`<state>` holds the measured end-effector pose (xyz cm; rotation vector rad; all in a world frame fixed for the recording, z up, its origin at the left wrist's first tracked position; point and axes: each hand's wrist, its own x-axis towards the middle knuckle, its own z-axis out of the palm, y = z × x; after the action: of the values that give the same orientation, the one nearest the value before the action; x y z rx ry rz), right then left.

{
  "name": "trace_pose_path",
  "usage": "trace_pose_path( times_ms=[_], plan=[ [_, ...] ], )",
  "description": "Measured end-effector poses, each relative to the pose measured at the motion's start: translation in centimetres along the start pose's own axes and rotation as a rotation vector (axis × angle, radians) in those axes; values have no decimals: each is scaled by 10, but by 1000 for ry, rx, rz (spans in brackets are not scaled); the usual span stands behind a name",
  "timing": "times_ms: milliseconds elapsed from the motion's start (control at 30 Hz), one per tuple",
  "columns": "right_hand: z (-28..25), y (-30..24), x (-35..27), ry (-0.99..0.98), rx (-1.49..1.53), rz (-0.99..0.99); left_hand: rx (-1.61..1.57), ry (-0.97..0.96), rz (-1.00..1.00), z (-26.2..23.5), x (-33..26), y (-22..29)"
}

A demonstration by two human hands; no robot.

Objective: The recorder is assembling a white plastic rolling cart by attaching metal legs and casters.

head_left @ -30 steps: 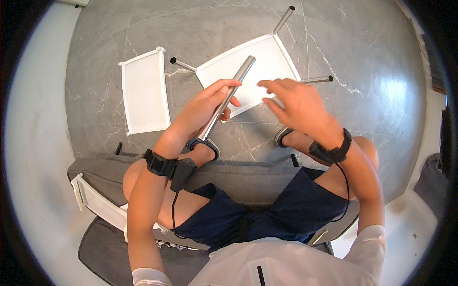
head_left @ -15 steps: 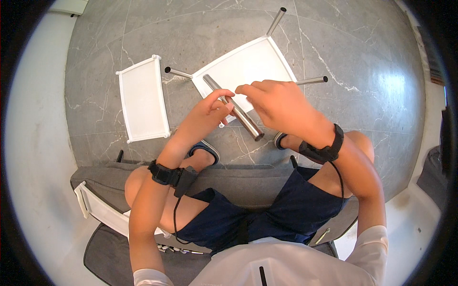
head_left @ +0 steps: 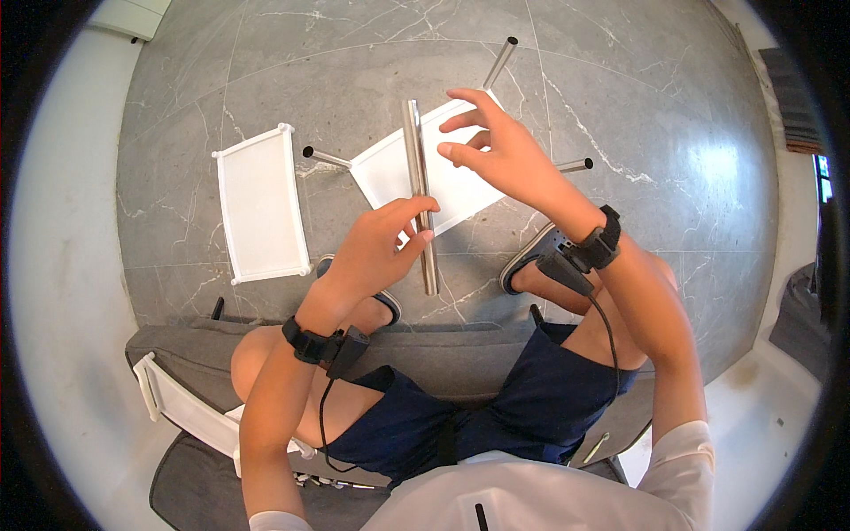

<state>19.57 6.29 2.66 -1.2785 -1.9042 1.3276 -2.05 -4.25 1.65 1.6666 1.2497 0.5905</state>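
Observation:
A shiny metal tube (head_left: 413,146) is pinched near its lower half between the thumb and fingers of my left hand (head_left: 367,250). It stands nearly in line with my view, its far end pointing away from me. To the right of the tube, my right hand (head_left: 506,157) hangs with fingers apart and curved, touching nothing I can make out. Beneath both hands a white panel (head_left: 456,193) lies on the floor, partly hidden by them. Metal legs stick out from its corners, among them a far leg (head_left: 500,64), a left leg (head_left: 328,159) and a right leg (head_left: 575,165).
Another white panel (head_left: 259,205) lies on the grey tiled floor (head_left: 354,88) to the left. I sit on a grey sofa (head_left: 434,354), with a further white frame piece (head_left: 188,412) on it beside my left arm. Small loose parts (head_left: 328,482) lie near that piece.
The tube has turned from a slant to nearly straight away from me. My right hand has moved farther out, and its fingers have spread from a closer, bent pose.

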Motion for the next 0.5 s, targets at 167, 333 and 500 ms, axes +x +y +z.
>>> trace_pose_path(
  times_ms=[167, 333, 500],
  plan=[
    [6, 1, 12, -45, 207, 58, 68, -21, 77, 1, -4, -3],
    [17, 2, 13, -157, 96, 32, 212, -249, -30, -8, -11, -13],
    [58, 9, -2, -259, -181, -181, 307, -18, 15, -41, -10, -32]
  ],
)
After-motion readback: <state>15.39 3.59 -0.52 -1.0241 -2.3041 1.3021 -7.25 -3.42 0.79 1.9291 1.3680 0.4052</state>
